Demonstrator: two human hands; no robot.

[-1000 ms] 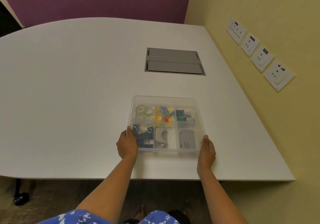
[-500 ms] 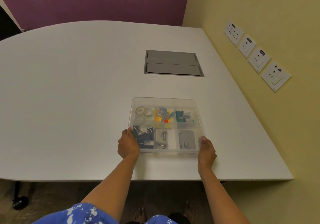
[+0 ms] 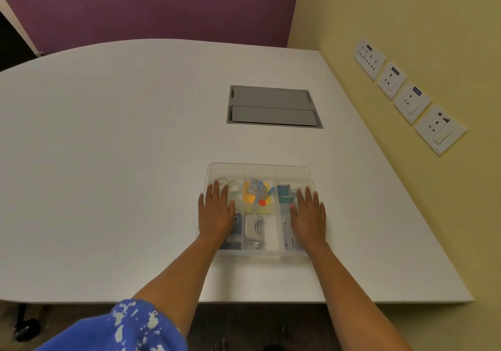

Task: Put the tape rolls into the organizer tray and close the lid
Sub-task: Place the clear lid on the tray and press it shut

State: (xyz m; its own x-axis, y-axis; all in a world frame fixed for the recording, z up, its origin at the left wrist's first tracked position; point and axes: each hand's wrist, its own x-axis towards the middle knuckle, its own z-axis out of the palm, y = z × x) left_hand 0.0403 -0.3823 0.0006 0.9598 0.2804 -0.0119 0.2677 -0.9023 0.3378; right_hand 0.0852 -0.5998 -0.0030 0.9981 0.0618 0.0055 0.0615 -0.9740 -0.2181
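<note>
White table [image 3: 108, 160], purple wall [image 3: 149, 3], yellow wall [image 3: 406, 11], sockets [image 3: 412, 101].

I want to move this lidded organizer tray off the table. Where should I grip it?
Probably grip the organizer tray by its left and right walls, one hand from each side: it lies flat and wide, with a smooth lid.

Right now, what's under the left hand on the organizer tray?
The left hand lies flat on the clear lid. Beyond it the tape rolls show in the far-left compartment; the near-left compartment's contents are mostly covered.
</note>
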